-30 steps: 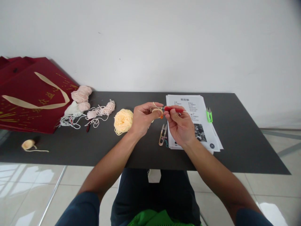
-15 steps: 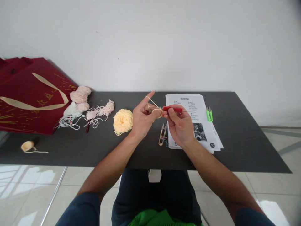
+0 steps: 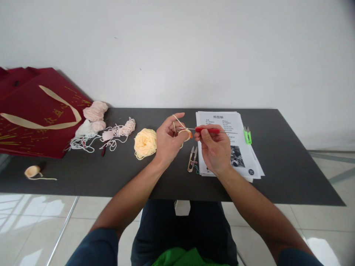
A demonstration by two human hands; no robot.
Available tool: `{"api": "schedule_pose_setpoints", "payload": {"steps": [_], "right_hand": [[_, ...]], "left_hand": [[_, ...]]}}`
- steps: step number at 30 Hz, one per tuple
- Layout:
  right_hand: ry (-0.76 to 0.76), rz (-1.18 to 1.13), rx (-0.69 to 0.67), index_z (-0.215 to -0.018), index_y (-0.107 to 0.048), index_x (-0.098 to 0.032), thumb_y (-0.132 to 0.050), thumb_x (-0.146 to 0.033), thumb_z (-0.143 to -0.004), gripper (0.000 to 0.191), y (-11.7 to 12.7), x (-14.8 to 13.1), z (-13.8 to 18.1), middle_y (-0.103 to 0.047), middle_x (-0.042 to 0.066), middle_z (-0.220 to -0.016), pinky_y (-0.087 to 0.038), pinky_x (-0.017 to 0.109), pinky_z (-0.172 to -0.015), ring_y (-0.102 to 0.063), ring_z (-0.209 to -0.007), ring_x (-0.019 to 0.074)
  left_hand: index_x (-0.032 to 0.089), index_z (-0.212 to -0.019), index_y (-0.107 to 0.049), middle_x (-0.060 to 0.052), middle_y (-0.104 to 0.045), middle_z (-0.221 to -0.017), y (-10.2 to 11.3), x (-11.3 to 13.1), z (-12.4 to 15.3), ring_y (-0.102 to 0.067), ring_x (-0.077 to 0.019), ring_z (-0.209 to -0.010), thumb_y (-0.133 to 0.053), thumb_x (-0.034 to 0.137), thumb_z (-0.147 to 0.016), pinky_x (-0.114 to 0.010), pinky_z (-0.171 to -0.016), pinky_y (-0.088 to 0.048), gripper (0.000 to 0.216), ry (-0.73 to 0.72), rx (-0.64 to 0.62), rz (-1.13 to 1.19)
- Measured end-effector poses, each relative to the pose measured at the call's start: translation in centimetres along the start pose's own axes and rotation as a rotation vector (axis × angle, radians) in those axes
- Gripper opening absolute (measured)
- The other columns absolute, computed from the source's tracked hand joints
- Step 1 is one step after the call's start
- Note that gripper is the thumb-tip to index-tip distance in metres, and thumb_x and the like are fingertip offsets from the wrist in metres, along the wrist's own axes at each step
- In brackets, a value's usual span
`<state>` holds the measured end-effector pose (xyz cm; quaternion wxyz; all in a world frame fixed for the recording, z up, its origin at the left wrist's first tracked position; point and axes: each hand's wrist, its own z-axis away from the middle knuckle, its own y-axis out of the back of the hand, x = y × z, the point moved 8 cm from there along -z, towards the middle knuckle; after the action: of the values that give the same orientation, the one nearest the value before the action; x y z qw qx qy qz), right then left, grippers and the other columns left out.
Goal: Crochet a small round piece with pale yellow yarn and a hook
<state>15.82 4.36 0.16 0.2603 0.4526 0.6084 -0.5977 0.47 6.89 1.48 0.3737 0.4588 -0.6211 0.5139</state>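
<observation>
My left hand (image 3: 169, 139) pinches a small pale yellow crochet piece (image 3: 189, 133) between thumb and fingers, with a bit of orange at its edge. Cream yarn loops round the raised index finger of that hand. Between the fingers of my right hand (image 3: 214, 147) lies a crochet hook with a red handle (image 3: 208, 130). Its thin metal shaft points left and its tip is at the yarn by my left fingers; whether it passes through a stitch is too small to tell. A ball of pale yellow yarn (image 3: 145, 143) rests just left of my left hand.
Thread snips (image 3: 190, 162) lie below my hands. Printed sheets (image 3: 219, 115) are under my right hand, with green-handled snips (image 3: 247, 136) on their right edge. Pink yarn (image 3: 95, 111), white yarn and a dark red bag (image 3: 36, 111) stand left. A small cream crocheted cup (image 3: 32, 171) sits front left.
My right hand has moved slightly right with the hook, drawing it away from my left fingers. My left index finger has lowered a little.
</observation>
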Motion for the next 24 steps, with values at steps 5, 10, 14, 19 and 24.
{"api": "schedule_pose_setpoints", "payload": {"steps": [5, 10, 14, 19, 24], "right_hand": [[0.061, -0.033, -0.021, -0.090, -0.070, -0.025, -0.087, -0.029, -0.081, 0.020, 0.2, -0.7, -0.2, -0.078, -0.003, -0.092, -0.059, 0.024, -0.066, -0.070, -0.072, 0.0096], [0.143, -0.016, -0.012, -0.087, -0.070, -0.026, -0.088, -0.028, -0.080, 0.020, 0.5, -1.5, -0.3, -0.077, -0.003, -0.089, -0.055, 0.024, -0.061, -0.067, -0.068, 0.0101], [0.199, -0.001, -0.012, -0.089, -0.070, -0.026, -0.087, -0.026, -0.081, 0.018, 0.8, -1.9, -0.4, -0.077, -0.002, -0.091, -0.054, 0.024, -0.061, -0.067, -0.068, 0.0096], [0.241, 0.039, 0.003, -0.088, -0.069, -0.026, -0.087, -0.028, -0.082, 0.019, 1.1, -2.3, -0.5, -0.076, -0.002, -0.090, -0.053, 0.025, -0.059, -0.065, -0.066, 0.0099], [0.266, 0.031, -0.020, -0.090, -0.070, -0.026, -0.085, -0.023, -0.084, 0.016, 1.1, -2.4, -0.4, -0.076, -0.002, -0.090, -0.052, 0.024, -0.060, -0.066, -0.067, 0.0092]], "left_hand": [[0.022, -0.124, -0.068, 0.004, -0.068, -0.078, 0.2, 0.2, 0.0, -0.059, -0.0102, -0.066, -0.080, 0.016, -0.073, -0.024, -0.062, -0.046, 0.053, -0.021, 0.033, -0.077], [0.022, -0.123, -0.067, 0.004, -0.069, -0.076, 0.4, 0.4, 0.1, -0.062, -0.0112, -0.067, -0.082, 0.018, -0.074, -0.025, -0.065, -0.050, 0.051, -0.042, 0.081, -0.096], [0.022, -0.122, -0.067, 0.004, -0.069, -0.076, 0.5, 0.6, 0.2, -0.063, -0.0112, -0.067, -0.083, 0.018, -0.074, -0.026, -0.064, -0.051, 0.051, -0.045, 0.100, -0.098], [0.021, -0.121, -0.067, 0.004, -0.070, -0.077, 0.5, 0.6, 0.2, -0.063, -0.0107, -0.066, -0.084, 0.018, -0.074, -0.026, -0.064, -0.051, 0.050, -0.050, 0.110, -0.096], [0.021, -0.119, -0.068, 0.004, -0.070, -0.077, 0.6, 0.8, 0.2, -0.063, -0.0111, -0.066, -0.085, 0.018, -0.073, -0.026, -0.065, -0.052, 0.050, -0.063, 0.121, -0.086]]}}
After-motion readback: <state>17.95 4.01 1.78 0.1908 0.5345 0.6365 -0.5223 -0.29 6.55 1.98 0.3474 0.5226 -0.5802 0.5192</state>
